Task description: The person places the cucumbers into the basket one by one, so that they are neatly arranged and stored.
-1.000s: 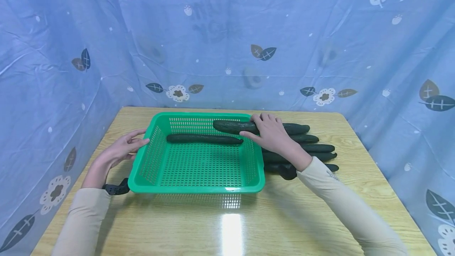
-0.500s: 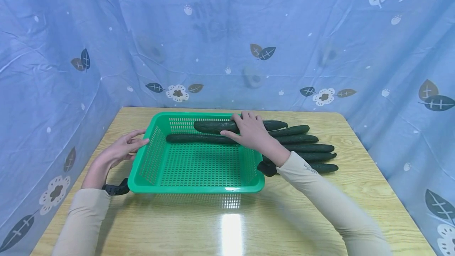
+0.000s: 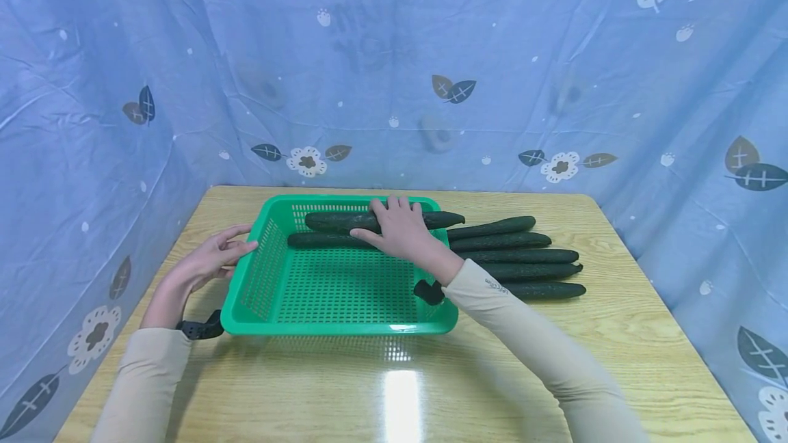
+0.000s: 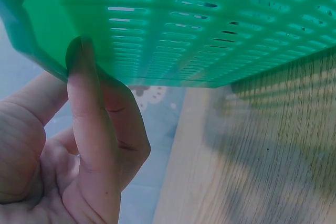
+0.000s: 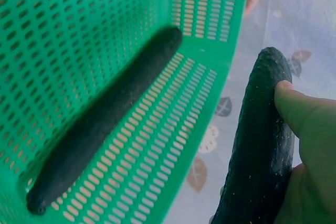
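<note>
Loading step, seemingly: right hand curled round raised cucumber over 12 o'clock side of basket, left hand pinching its 9 o'clock edge; next likely calls for lowering beside inner cucumber

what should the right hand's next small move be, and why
Perhaps ease the held cucumber toward the person and down into the green basket: the right hand has it raised by the far rim, and there is room on the near side of the cucumber lying inside.
</note>
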